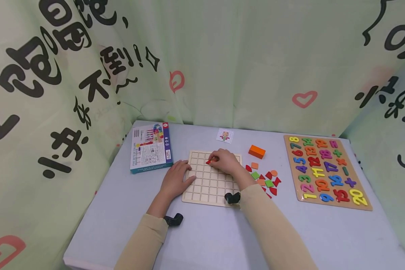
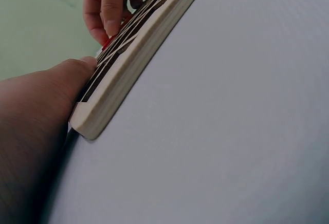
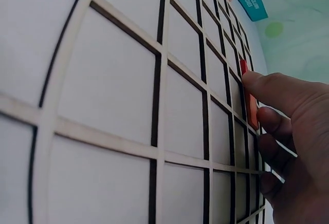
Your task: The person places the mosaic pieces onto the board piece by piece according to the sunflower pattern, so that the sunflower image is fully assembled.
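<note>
Head view: right hand [image 1: 224, 160] pinches a red piece [image 1: 208, 162] over the grid board's [image 1: 209, 187] far rows; left hand [image 1: 176, 177] lies flat, fingers straight, on the board's left edge.

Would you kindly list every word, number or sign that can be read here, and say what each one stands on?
"1" to "20", with plus, minus, times and equals signs: coloured pieces on the number board.
"小" and "不", with "!!": large black characters on the green curtain, which also bears red hearts; the other characters are distorted.
"...SETS OF COL...": spine of the blue box; its other print is too small.
Small card: too small to read.
</note>
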A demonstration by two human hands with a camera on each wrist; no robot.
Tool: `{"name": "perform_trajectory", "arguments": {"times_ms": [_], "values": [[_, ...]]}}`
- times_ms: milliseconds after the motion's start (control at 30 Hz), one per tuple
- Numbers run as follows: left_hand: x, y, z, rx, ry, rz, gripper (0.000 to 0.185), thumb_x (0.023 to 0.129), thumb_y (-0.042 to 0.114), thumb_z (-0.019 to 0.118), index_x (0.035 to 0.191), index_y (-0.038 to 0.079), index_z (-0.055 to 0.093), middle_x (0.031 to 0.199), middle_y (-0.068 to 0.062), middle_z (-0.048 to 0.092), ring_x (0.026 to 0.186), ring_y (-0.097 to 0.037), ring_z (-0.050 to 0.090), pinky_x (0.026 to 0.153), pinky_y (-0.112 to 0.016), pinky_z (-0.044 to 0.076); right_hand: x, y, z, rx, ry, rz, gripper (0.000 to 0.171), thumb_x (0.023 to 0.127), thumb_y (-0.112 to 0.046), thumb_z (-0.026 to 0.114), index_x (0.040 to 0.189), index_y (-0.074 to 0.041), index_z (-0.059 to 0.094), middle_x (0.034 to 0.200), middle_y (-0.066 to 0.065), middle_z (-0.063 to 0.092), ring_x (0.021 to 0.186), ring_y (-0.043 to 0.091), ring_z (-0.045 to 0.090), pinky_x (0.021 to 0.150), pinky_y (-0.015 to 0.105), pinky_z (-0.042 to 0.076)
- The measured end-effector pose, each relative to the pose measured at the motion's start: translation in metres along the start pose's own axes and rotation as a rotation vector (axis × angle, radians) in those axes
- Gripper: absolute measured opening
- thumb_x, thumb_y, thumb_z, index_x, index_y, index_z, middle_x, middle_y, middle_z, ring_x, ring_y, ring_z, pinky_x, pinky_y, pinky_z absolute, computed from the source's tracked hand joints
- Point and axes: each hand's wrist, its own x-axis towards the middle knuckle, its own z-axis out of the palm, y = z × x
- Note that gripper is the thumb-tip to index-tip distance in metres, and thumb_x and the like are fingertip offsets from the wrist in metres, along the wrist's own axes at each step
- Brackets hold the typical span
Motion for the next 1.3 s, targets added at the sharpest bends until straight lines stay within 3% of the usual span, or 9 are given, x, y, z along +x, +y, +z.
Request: {"name": "perform_trajectory", "arguments": {"times_ms": [367,700,967,1300], "values": [[0.0,0.001,0.001,0.005,-0.007,-0.008,0.044,0.093,0.054,0.059,0.122,0.021,0.059,0.155,-0.001,0.042,0.149,-0.024,0.031,0.122,-0.047,0.029,-0.001,-0.002,-0.001,-0.021,0.0,0.017,0.019,0.089,-0.023,0.066,0.107,-0.019,0.07,0.093,0.002,0.059,0.086,0.02,0.052,0.074,0.032,0.041],[0.001,0.001,0.003,0.013,-0.003,-0.008,0.043,0.093,0.054,0.06,0.121,0.022,0.058,0.156,-0.001,0.042,0.149,-0.024,0.031,0.122,-0.047,0.029,-0.013,0.006,-0.015,0.095,-0.005,-0.007,0.019,0.095,-0.026,0.064,0.109,-0.015,0.068,0.1,0.004,0.064,0.092,0.022,0.057,0.085,0.036,0.05],[0.0,0.001,0.001,0.005,-0.007,-0.007,0.044,0.093,0.053,0.06,0.122,0.02,0.058,0.156,-0.001,0.041,0.149,-0.024,0.03,0.123,-0.046,0.028,-0.044,0.019,-0.051,0.125,0.039,0.046,0.025,0.097,-0.025,0.062,0.117,-0.01,0.067,0.112,0.008,0.064,0.102,0.026,0.056,0.09,0.041,0.053],[0.0,0.0,0.002,0.009,0.007,-0.008,0.043,0.093,0.054,0.06,0.121,0.02,0.059,0.156,-0.001,0.042,0.149,-0.024,0.031,0.123,-0.045,0.028,-0.101,0.058,-0.083,0.108,0.113,0.153,0.029,0.097,-0.027,0.063,0.122,-0.012,0.065,0.112,0.007,0.064,0.103,0.025,0.055,0.075,0.031,0.057]]}}
